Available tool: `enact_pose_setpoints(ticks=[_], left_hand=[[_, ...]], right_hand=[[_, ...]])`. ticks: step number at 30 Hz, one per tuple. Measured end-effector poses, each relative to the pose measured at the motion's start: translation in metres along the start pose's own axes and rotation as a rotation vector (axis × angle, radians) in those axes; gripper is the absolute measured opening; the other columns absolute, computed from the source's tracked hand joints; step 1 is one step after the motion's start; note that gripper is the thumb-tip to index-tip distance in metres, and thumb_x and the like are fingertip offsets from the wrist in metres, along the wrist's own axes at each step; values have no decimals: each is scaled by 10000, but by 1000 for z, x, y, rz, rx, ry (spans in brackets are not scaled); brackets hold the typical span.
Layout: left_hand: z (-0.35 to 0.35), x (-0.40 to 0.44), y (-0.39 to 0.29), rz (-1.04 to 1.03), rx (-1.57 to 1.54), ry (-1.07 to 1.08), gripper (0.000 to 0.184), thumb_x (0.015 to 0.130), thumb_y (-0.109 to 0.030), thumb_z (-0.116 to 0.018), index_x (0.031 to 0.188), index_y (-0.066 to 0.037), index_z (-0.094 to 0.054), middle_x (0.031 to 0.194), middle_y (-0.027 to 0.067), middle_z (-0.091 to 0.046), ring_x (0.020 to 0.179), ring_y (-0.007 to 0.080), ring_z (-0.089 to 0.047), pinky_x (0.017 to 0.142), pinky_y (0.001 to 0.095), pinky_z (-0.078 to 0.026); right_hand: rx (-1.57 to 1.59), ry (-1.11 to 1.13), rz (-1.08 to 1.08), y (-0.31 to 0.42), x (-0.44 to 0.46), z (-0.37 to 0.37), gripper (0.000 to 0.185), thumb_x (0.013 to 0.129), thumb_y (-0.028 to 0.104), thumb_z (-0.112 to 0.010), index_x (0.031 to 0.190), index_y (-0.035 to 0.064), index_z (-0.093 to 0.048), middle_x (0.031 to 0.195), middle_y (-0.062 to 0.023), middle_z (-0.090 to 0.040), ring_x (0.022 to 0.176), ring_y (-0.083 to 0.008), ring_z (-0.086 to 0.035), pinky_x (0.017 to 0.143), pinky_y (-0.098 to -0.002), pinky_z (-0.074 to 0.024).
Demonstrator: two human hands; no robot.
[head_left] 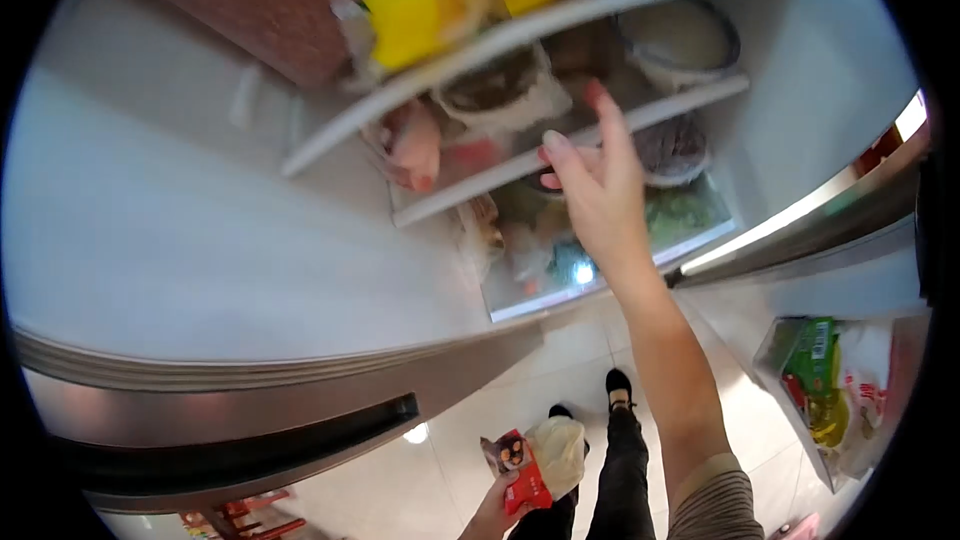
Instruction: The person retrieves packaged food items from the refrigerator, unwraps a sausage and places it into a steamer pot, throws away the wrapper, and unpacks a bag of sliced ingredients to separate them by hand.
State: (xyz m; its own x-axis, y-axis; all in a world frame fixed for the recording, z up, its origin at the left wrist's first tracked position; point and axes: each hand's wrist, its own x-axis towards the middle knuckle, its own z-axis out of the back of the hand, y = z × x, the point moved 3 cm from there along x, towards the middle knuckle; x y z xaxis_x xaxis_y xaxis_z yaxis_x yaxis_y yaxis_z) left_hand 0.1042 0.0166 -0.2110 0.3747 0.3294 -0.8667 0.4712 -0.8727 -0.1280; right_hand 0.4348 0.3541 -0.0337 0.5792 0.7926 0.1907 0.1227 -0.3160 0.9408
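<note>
My right hand (606, 178) reaches into an open fridge in front of the middle shelf (560, 155). Its index finger points up and the thumb stands apart, with nothing held between them. Just behind the fingers, a bowl in a clear plastic bag (495, 95) sits on that shelf. Low at the bottom of the view, my left hand (492, 512) grips a red food packet (528, 483) with dark round food pictured on it. A pale, yellowish bag (558, 450) hangs right beside the packet; whether the same fingers hold it I cannot tell.
Yellow packaging (425, 5) lies on the upper shelf (480, 45). A rimmed bowl (680, 35) stands at the right, a wrapped dark item (675, 148) below it. Under these is a clear drawer (610, 285) with greens. The open door's bin (828, 470) holds several packets.
</note>
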Motion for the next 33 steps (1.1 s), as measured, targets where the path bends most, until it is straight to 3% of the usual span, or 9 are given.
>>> enact_pose_setpoints(ticks=[5, 8, 9, 15, 16, 19, 24, 30, 33], left_hand=[[-16, -28, -23, -52, 0, 19, 728, 771, -426, -641, 1353, -133, -315, 1203, 115, -531, 1045, 295, -549, 888, 419, -473], [-23, -41, -29, -64, 0, 17, 754, 759, -439, -653, 1358, -137, -309, 1200, 116, -532, 1040, 300, -549, 892, 413, -471], [-26, -43, -32, -67, -5, 20, 763, 755, -443, -658, 1360, -139, -306, 1199, 117, -532, 1038, 301, -550, 893, 411, -470], [-25, -53, -36, -84, -9, 38, 814, 731, -468, -682, 1371, -147, -294, 1194, 118, -533, 1027, 309, -551, 899, 399, -465], [-31, -55, -37, -85, -2, 30, 805, 734, -466, -678, 1368, -145, -297, 1194, 118, -534, 1028, 308, -551, 897, 402, -466], [-54, -49, -44, -99, -2, 39, 778, 744, -459, -664, 1358, -141, -308, 1192, 116, -535, 1031, 304, -551, 890, 411, -468], [-87, -48, -50, -112, 0, 54, 732, 760, -447, -641, 1342, -134, -327, 1190, 112, -538, 1036, 298, -551, 878, 426, -471], [-125, -51, -54, -137, 11, 80, 679, 779, -433, -613, 1324, -125, -349, 1187, 108, -541, 1042, 290, -552, 864, 444, -475], [-141, -55, -53, -164, 13, 104, 653, 789, -426, -599, 1314, -120, -360, 1186, 105, -542, 1045, 286, -552, 857, 453, -477]], right_hand=[[43, 38, -235, -46, 64, -47, 735, 784, 75, -547, 1414, 32, -170, 1271, -207, -440, 859, -235, -580, 697, -296, -505], [377, -2, -393, -15, 54, -55, 717, 758, -7, -470, 1415, 65, -191, 1176, -169, -505, 870, -218, -550, 646, -265, -485], [355, 57, -290, -49, 64, -52, 603, 869, 54, -463, 1400, 156, -196, 1203, -136, -483, 891, -266, -603, 530, -359, -576], [202, -131, -453, -32, 79, -51, 352, 920, 151, -428, 1265, 104, -375, 1157, -114, -517, 907, -266, -602, 494, -351, -566], [226, -241, -441, -20, 79, -49, 357, 885, 132, -503, 1222, 59, -412, 1019, -100, -558, 807, -239, -599, 431, -332, -544], [245, -140, -472, -26, 90, -39, 321, 906, 137, -428, 1219, 64, -417, 1068, -113, -571, 740, -259, -625, 419, -324, -536], [226, -169, -526, -30, 100, -29, 337, 913, 87, -378, 1247, 95, -420, 1087, -96, -580, 835, -239, -623, 485, -318, -550], [195, -82, -426, -10, 74, -17, 499, 880, 155, -484, 1330, 136, -269, 974, -106, -587, 646, -186, -617, 502, -311, -536], [89, -47, -448, -5, 40, 2, 552, 852, 141, -498, 1359, 71, -293, 971, -113, -552, 780, -169, -592, 515, -293, -524]])
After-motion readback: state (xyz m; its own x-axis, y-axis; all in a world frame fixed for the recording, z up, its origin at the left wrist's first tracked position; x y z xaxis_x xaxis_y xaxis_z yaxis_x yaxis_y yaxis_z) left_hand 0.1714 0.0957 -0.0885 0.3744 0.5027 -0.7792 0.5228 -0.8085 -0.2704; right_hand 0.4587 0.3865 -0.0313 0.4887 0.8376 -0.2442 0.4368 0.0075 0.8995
